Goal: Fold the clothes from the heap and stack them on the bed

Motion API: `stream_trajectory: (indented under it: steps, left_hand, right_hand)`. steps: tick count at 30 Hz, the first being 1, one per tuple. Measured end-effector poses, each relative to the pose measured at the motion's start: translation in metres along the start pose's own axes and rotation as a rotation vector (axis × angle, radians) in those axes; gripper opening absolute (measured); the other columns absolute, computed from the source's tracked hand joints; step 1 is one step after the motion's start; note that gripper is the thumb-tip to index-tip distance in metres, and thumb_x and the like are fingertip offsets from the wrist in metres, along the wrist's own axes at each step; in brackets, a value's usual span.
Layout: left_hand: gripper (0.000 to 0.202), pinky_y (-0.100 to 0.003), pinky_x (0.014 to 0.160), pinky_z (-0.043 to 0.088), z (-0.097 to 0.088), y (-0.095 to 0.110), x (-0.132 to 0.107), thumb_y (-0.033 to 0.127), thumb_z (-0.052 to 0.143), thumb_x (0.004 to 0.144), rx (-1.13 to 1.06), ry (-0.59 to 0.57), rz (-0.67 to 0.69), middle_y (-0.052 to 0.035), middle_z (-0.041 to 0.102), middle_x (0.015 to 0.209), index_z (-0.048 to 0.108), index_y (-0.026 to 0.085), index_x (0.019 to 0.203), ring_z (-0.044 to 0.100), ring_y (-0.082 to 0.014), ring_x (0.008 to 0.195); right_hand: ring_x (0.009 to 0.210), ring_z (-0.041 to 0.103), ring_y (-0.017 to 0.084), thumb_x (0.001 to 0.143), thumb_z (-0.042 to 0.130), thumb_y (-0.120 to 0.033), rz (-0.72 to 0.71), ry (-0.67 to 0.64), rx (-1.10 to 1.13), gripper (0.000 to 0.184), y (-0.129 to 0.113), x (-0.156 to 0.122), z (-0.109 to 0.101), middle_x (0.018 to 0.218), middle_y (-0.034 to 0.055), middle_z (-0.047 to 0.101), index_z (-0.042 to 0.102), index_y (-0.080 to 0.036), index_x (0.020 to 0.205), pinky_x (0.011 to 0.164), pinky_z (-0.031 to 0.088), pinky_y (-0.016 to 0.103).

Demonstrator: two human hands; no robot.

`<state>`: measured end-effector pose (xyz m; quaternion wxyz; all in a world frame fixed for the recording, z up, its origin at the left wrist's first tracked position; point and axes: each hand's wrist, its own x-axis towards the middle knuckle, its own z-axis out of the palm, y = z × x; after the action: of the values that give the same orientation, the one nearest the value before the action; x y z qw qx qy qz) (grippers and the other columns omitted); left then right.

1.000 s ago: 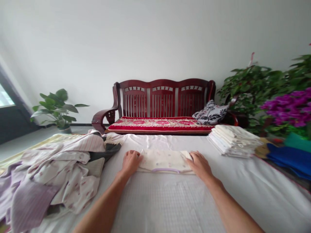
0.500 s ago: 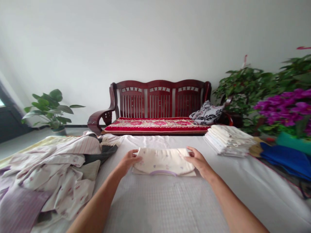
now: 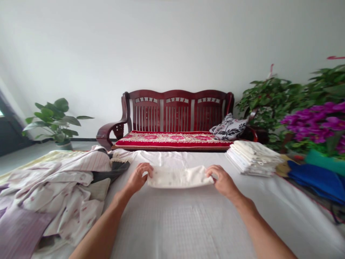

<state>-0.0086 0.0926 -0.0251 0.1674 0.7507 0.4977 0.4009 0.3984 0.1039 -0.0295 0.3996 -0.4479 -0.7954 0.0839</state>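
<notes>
A cream-coloured garment (image 3: 179,178) with small faint prints is folded into a narrow strip above the white-covered table (image 3: 183,223). My left hand (image 3: 140,176) pinches its left end between thumb and fingers. At the opposite end, my right hand (image 3: 221,178) grips the cloth the same way. The garment's lower edge looks slightly raised off the sheet. Which kind of garment it is cannot be made out. To the right and farther back stands a stack of folded white clothes (image 3: 254,158).
A loose heap of clothes (image 3: 67,194) covers the table's left side. Blue cloth (image 3: 316,180) lies at the right edge, near purple flowers (image 3: 318,120). Behind the table stands a dark red wooden bench (image 3: 176,111) with a patterned cushion (image 3: 230,126). A potted plant (image 3: 55,120) is at left.
The garment has gone from a wider fold with its purple neckline showing to a narrower strip with the neckline hidden. Both hands have closed more tightly on its ends.
</notes>
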Motion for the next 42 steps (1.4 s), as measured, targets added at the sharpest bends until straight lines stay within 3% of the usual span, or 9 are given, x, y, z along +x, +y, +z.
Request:
stream_trajectory:
  steps: [3,8,13,19,26,29,34,38,42]
  left_hand:
    - [0.028,-0.038,0.108,0.045,0.002,-0.012,-0.006,0.003,0.044,0.058,0.107,-0.143,0.004,-0.0030,0.075,0.092,0.063,0.023,0.057,0.066,-0.0205,0.104]
    - [0.042,-0.038,0.108,0.047,0.023,0.011,-0.001,0.005,0.038,0.079,0.125,-0.013,0.018,-0.0049,0.076,0.108,0.075,0.022,0.089,0.065,-0.0211,0.117]
    - [0.047,-0.049,0.123,0.025,0.064,0.046,-0.006,0.040,0.040,0.102,0.332,-0.255,0.153,-0.0062,0.048,0.156,0.053,0.025,0.146,0.034,-0.0265,0.150]
    - [0.055,-0.052,0.122,0.023,0.070,0.034,-0.015,0.050,0.035,0.103,0.578,-0.348,-0.010,-0.0088,0.036,0.162,0.042,0.027,0.154,0.027,-0.0307,0.152]
    - [0.052,-0.045,0.114,0.035,0.053,0.017,-0.024,0.040,0.037,0.102,0.686,-0.109,-0.342,-0.0162,0.048,0.154,0.048,0.017,0.148,0.044,-0.0314,0.141]
    - [0.048,-0.045,0.103,0.043,0.042,0.023,-0.025,0.044,0.039,0.099,0.731,-0.059,-0.445,-0.0185,0.063,0.134,0.060,0.017,0.133,0.058,-0.0335,0.122]
    - [0.043,-0.045,0.095,0.046,0.032,0.032,-0.023,0.049,0.042,0.094,0.726,-0.072,-0.503,-0.0180,0.069,0.116,0.072,0.018,0.104,0.061,-0.0353,0.111]
    - [0.029,-0.043,0.092,0.045,0.035,0.024,-0.019,0.041,0.053,0.087,0.559,-0.016,-0.539,-0.0173,0.070,0.111,0.070,0.018,0.089,0.062,-0.0359,0.109]
    - [0.019,-0.039,0.081,0.048,0.041,0.015,-0.014,0.037,0.060,0.079,0.063,0.125,-0.611,-0.0109,0.071,0.084,0.060,0.018,0.074,0.066,-0.0337,0.097]
  right_hand:
    - [0.089,0.066,0.021,0.062,0.043,-0.004,0.055,-0.170,-0.050,0.028,0.015,-0.011,0.002,0.080,0.0024,0.072,0.059,-0.026,0.059,0.087,0.051,0.034]
    - [0.105,0.067,0.021,0.078,0.038,-0.010,0.129,0.026,-0.186,0.039,-0.011,0.001,0.014,0.102,0.0041,0.075,0.072,-0.025,0.089,0.098,0.050,0.036]
    - [0.146,0.039,0.025,0.099,0.038,-0.037,-0.053,-0.225,-0.320,0.052,-0.061,0.006,0.061,0.154,0.0095,0.049,0.053,-0.020,0.145,0.120,0.032,0.046]
    - [0.150,0.030,0.028,0.102,0.029,-0.048,0.141,-0.419,-0.527,0.062,-0.040,-0.004,0.064,0.160,0.0134,0.039,0.042,-0.016,0.153,0.122,0.025,0.053]
    - [0.146,0.038,0.032,0.102,0.030,-0.035,0.214,-0.308,-0.598,0.052,-0.018,-0.012,0.054,0.156,0.0130,0.045,0.052,-0.020,0.146,0.115,0.033,0.058]
    - [0.146,0.038,0.031,0.100,0.034,-0.030,0.240,-0.207,-0.614,0.049,-0.024,-0.012,0.056,0.152,0.0128,0.051,0.056,-0.018,0.143,0.117,0.028,0.058]
    - [0.149,0.032,0.029,0.099,0.038,-0.027,0.136,-0.141,-0.608,0.048,-0.049,-0.009,0.057,0.154,0.0116,0.049,0.056,-0.016,0.141,0.122,0.018,0.053]
    - [0.149,0.031,0.027,0.099,0.041,-0.028,0.054,-0.204,-0.528,0.046,-0.070,-0.008,0.067,0.155,0.0104,0.048,0.056,-0.018,0.141,0.123,0.020,0.050]
    - [0.150,0.030,0.026,0.101,0.039,-0.031,0.028,-0.255,-0.469,0.048,-0.084,-0.007,0.082,0.157,0.0098,0.045,0.052,-0.018,0.145,0.123,0.020,0.048]
